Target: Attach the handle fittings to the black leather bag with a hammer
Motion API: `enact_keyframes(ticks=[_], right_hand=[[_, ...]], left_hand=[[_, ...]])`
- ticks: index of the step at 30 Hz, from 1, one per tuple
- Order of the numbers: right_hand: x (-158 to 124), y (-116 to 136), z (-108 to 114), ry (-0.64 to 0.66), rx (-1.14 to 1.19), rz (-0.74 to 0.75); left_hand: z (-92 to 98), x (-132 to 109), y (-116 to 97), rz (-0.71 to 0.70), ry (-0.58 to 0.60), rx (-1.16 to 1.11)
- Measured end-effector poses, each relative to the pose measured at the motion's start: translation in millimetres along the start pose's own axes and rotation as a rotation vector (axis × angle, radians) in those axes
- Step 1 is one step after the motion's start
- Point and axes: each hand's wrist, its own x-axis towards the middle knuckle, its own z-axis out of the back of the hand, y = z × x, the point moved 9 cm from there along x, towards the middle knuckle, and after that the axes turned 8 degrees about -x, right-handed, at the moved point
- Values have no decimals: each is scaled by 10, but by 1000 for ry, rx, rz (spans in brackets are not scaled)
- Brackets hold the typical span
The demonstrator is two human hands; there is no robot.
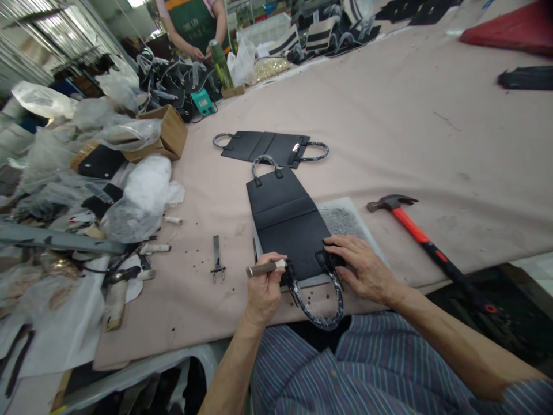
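While the left hand (pixel 264 294) pinches a short brown-handled tool (pixel 262 268) at the near end of a black bag panel (pixel 289 216), the right hand (pixel 365 270) is loosely spread, its fingertips touching the panel's right edge near a handle tab (pixel 322 260). The panel lies on the worktop (pixel 432 144), between and beyond both hands, its looped handle (pixel 322 321) curving toward the person.

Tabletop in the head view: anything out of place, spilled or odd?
The hammer lies with its handle end past the edge of the table, which looks precarious; small dark bits are scattered about like debris.
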Motion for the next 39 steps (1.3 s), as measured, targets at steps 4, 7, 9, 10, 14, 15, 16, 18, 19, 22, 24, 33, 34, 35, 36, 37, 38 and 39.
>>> enact_keyframes(ticks=[4,7,9,10,14,15,16,18,19,22,24,33,34,35,36,37,38,39], right_hand=[[-1,-14,-3,7,13,-28],[4,-15,2,14,28,-41],[8,-12,10,13,29,-46],[9,-12,13,14,29,-49],[12,-11,24,15,34,-63],[11,-12,23,17,34,-65],[10,-12,22,20,33,-66],[9,-13,15,27,29,-63],[9,-13,13,30,27,-61],[11,-11,20,25,28,-57],[14,-12,29,19,37,-63],[20,-8,45,3,47,-69],[21,-8,44,3,47,-68],[22,-7,43,4,47,-65],[22,-4,42,4,45,-60],[22,-1,41,4,41,-55],[22,2,41,3,37,-50],[21,4,42,0,35,-47]], left_hand=[[-146,-46,-42,-115,22,5],[-207,-69,-47,-171,38,-2],[-214,-74,-46,-188,41,-4],[-218,-75,-42,-188,48,-1],[-244,-71,-32,-176,80,18],[-249,-70,-33,-177,82,19],[-255,-70,-38,-184,83,17],[-273,-72,-47,-199,91,13],[-283,-73,-49,-206,97,12],[-300,-73,-52,-220,109,23],[-306,-71,-55,-227,117,41],[-330,-68,-72,-241,121,108],[-335,-73,-79,-251,112,119],[-342,-79,-86,-261,103,132],[-352,-87,-95,-272,96,147],[-364,-96,-103,-284,90,163],[-375,-106,-112,-296,85,177],[-385,-116,-120,-306,80,190]])
